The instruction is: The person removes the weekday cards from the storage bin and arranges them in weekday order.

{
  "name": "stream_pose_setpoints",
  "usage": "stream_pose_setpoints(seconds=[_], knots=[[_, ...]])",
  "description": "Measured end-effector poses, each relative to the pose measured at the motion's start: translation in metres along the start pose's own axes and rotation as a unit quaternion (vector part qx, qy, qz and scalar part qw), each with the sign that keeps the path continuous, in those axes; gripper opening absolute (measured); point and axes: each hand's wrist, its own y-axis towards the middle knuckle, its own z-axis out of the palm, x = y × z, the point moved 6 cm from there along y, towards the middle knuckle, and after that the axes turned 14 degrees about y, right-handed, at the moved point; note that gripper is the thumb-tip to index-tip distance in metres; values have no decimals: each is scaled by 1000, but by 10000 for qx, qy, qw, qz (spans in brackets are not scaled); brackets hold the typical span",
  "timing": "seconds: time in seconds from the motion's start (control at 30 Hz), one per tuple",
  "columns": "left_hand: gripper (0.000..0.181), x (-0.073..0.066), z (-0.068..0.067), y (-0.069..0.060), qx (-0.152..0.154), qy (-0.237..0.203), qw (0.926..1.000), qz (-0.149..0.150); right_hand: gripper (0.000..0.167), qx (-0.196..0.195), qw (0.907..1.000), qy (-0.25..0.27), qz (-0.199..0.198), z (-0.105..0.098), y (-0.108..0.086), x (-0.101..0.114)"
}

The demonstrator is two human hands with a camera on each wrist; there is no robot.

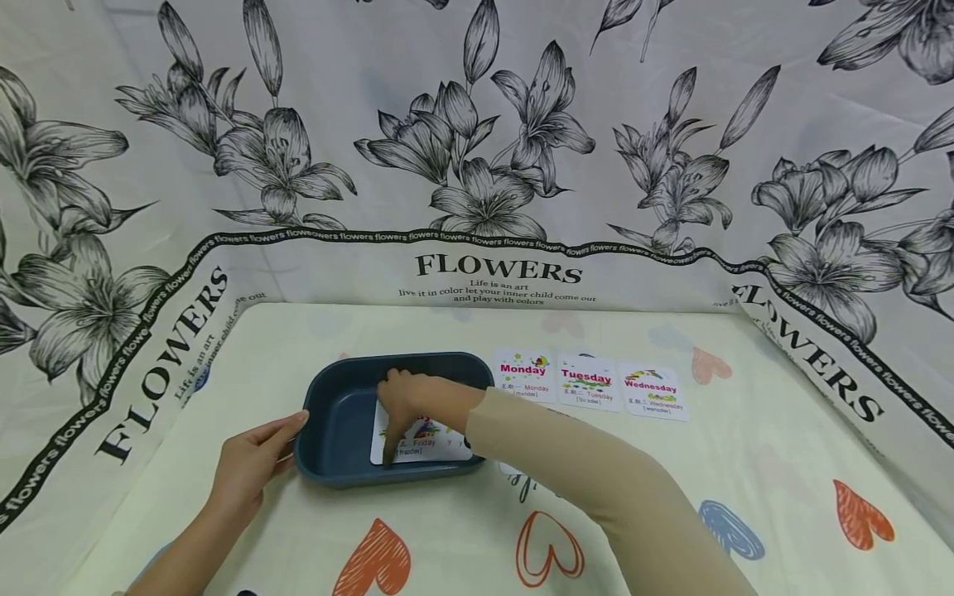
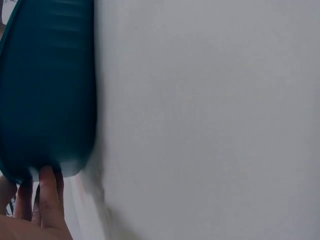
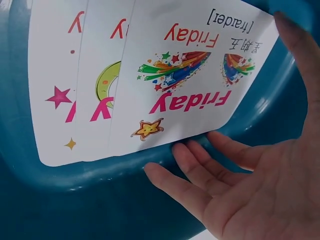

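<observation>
A dark blue plastic basin rests on the table. My left hand holds its left end, thumb at the rim and fingers against the outer wall; the left wrist view shows those fingers under the end of the basin. Inside the basin is my right hand, over the white Friday card. In the right wrist view this hand grips the Friday card by its edges, thumb at one corner and fingertips along another side. Two more cards lie partly under it.
Right of the basin, Monday, Tuesday and Wednesday cards lie in a row on the heart-patterned cloth. Part of another card shows beside the basin, below my right sleeve. A flower-printed curtain stands behind the table.
</observation>
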Motion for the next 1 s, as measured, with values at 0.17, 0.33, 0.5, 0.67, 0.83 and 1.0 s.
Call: stream_pose_setpoints(seconds=[0.17,0.33,0.5,0.67,0.83,1.0], knots=[[27,1,0,1,-24,16,10000,-29,109,44,9987,-496,117,4,-1,5],[24,1,-1,1,-18,23,10000,-40,107,25,9975,-673,229,5,-2,8],[30,-1,0,0,-18,121,9999,0,105,123,9969,-713,321,4,-5,6],[39,-2,0,0,-37,207,9998,23,106,174,9982,-509,281,1,-7,1],[28,-1,-1,1,-41,175,9998,19,106,120,9997,-192,2,-2,-7,-1],[22,-1,-1,0,-42,168,9999,-3,104,5,9994,182,-292,-8,-12,-4]])
